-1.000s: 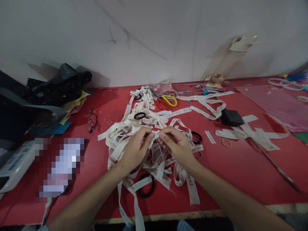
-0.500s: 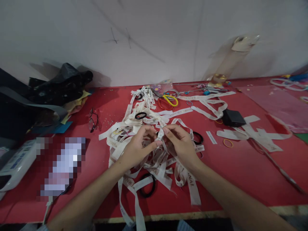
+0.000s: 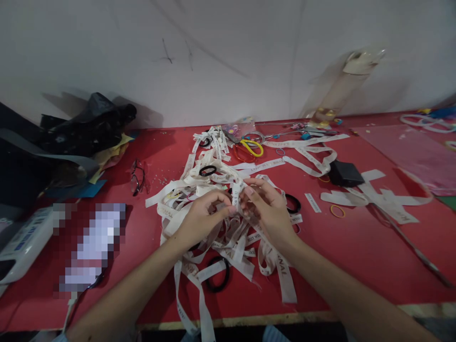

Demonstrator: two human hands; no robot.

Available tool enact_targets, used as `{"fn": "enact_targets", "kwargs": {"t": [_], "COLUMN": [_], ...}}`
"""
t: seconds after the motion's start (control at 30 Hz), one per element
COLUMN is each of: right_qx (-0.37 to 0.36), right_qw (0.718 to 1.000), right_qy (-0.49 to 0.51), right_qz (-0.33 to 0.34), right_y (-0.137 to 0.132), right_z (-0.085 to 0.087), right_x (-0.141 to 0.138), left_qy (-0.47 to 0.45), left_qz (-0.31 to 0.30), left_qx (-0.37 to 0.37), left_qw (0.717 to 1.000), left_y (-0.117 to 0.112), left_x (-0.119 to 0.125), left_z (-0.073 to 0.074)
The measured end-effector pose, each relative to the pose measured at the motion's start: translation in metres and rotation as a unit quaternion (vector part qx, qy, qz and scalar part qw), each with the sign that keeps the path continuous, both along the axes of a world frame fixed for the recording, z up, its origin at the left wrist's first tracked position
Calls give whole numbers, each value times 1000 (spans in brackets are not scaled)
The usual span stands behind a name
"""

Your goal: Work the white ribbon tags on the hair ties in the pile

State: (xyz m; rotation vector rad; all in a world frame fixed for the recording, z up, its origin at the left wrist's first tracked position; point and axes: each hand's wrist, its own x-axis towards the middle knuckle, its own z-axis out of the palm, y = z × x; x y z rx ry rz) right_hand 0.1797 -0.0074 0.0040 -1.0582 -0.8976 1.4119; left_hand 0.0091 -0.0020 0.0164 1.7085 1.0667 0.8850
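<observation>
Between my two hands is a piece of white printed ribbon (image 3: 235, 195), folded and with dark letters on it. My left hand (image 3: 206, 211) pinches its lower left side between thumb and finger. From the other side, my right hand (image 3: 265, 204) grips the ribbon with thumb and forefinger, its other fingers curled behind. Both hands hover over a loose heap of printed ribbons (image 3: 171, 209) on the red table. Black hair ties lie around the heap: one hair tie (image 3: 208, 171) beyond my hands, another (image 3: 293, 204) right of my right hand, and a third (image 3: 218, 274) nearer me.
Yellow-and-red-handled scissors (image 3: 251, 148) lie behind the heap. To the left are glasses (image 3: 137, 178) and a blurred-out phone (image 3: 94, 247) with a cable. A black box (image 3: 345, 174), a ribbon bow on a stick (image 3: 409, 242) and a bottle (image 3: 338, 90) are on the right.
The ribbon in my fingers has turned so its printed face shows upright. My right-hand fingers have lifted and spread slightly; my left hand has barely shifted.
</observation>
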Motion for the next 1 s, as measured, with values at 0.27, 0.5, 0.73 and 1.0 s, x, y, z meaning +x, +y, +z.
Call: {"fn": "enact_targets", "kwargs": {"t": [0.27,0.5,0.73,1.0], "right_qx": [66,95,84,86], "right_qw": [988,983,986,987], "right_qy": [-130,-145,-128,-108], "right_qz": [58,63,71,77], "right_y": [-9,-10,-9,-10], "right_z": [-1,0,4,-1], "right_x": [-1,-2,-1,0], "left_qy": [-73,-97,-107,-164], "left_qz": [62,58,44,42], "left_qx": [-50,-62,-60,-74], "left_qw": [994,992,992,983], "left_y": [-1,-1,-2,-2], "left_x": [0,0,2,1], "left_z": [3,1,3,-3]}}
